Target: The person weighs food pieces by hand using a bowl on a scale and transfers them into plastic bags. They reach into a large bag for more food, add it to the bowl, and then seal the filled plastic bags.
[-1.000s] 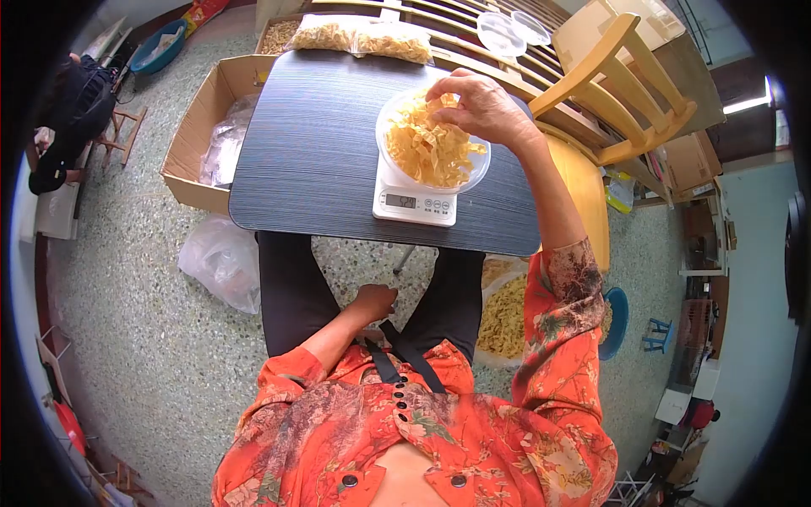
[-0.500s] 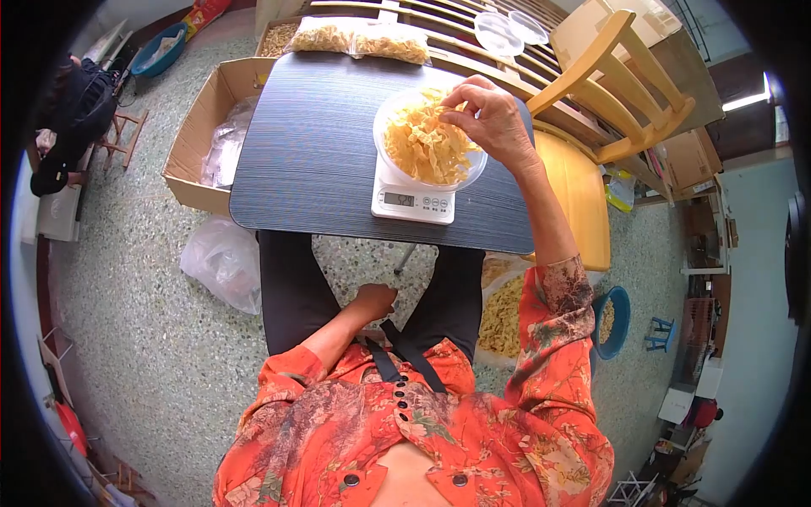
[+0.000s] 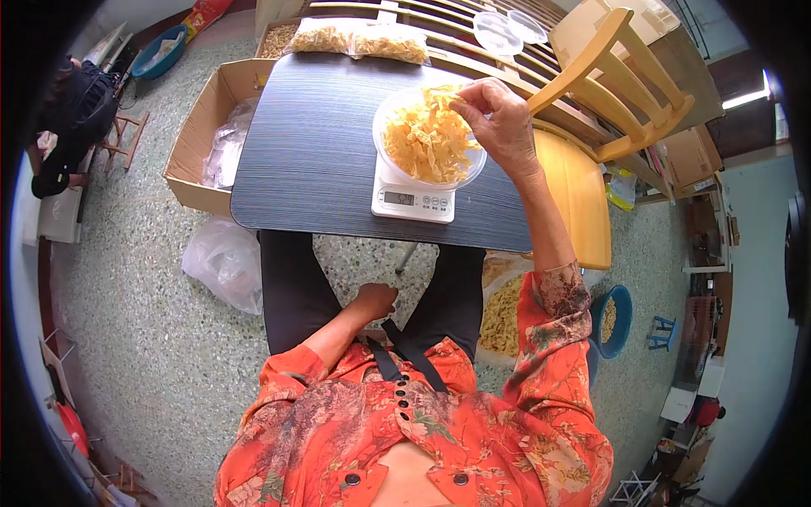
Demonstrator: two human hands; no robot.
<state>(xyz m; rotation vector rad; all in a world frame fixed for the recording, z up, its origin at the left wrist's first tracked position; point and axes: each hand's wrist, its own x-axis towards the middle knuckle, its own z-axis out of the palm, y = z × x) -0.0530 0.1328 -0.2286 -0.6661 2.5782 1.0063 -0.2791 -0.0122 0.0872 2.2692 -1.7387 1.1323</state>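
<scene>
My right hand (image 3: 497, 127) is above the right side of a clear plastic bowl (image 3: 379, 135). Its thumb and fingers pinch a pale yellow dried flake (image 3: 443, 100) at the top of the heap. More crinkled dried flakes (image 3: 427, 145) fill the bowl. The bowl stands on a white kitchen scale (image 3: 412, 205), whose display is lit but too small to read surely. Below the table edge, my left hand (image 3: 374, 302) rests closed over my lap, with nothing visible in it.
The scale is on a dark folding table (image 3: 296, 152). Filled plastic bags (image 3: 359, 40) lie at its far edge. An open carton (image 3: 190, 156) stands left, a wooden chair (image 3: 583, 203) right. Clear lids (image 3: 498, 34) lie on the slatted bench behind. A sack of flakes (image 3: 503, 317) sits on the floor.
My right hand has shifted slightly right and away from the middle of the bowl, and the flake at its fingertips now stands higher. My left hand has stayed in place.
</scene>
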